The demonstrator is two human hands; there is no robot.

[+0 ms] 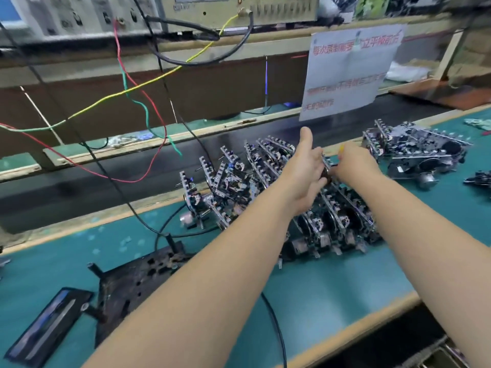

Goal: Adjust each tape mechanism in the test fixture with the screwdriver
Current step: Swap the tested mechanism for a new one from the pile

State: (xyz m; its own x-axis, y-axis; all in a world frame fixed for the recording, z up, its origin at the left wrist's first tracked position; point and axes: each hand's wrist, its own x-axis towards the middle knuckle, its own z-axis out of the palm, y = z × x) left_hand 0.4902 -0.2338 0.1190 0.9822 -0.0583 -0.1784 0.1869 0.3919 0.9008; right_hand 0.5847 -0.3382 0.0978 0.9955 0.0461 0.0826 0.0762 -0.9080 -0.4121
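Observation:
Several black-and-silver tape mechanisms (pixel 233 179) stand on edge in rows on the green mat. My left hand (pixel 305 171) reaches out over the rows, thumb up, its fingers curled round one tape mechanism (pixel 326 166) lifted between both hands. My right hand (pixel 356 163) grips the same mechanism from the right; a yellow tip (pixel 342 147), apparently the screwdriver, sticks out above its fingers. The dark test fixture (pixel 138 277) lies at the near left with nothing in it, partly behind my left forearm.
Another heap of mechanisms (pixel 417 152) lies at the right. A black conveyor belt (pixel 106 171) runs behind the mat. Coloured wires (pixel 127 88) and black cables hang from test instruments (pixel 239 9) above. A printed notice (pixel 348 73) hangs over the belt. A dark flat case (pixel 45 328) lies at bottom left.

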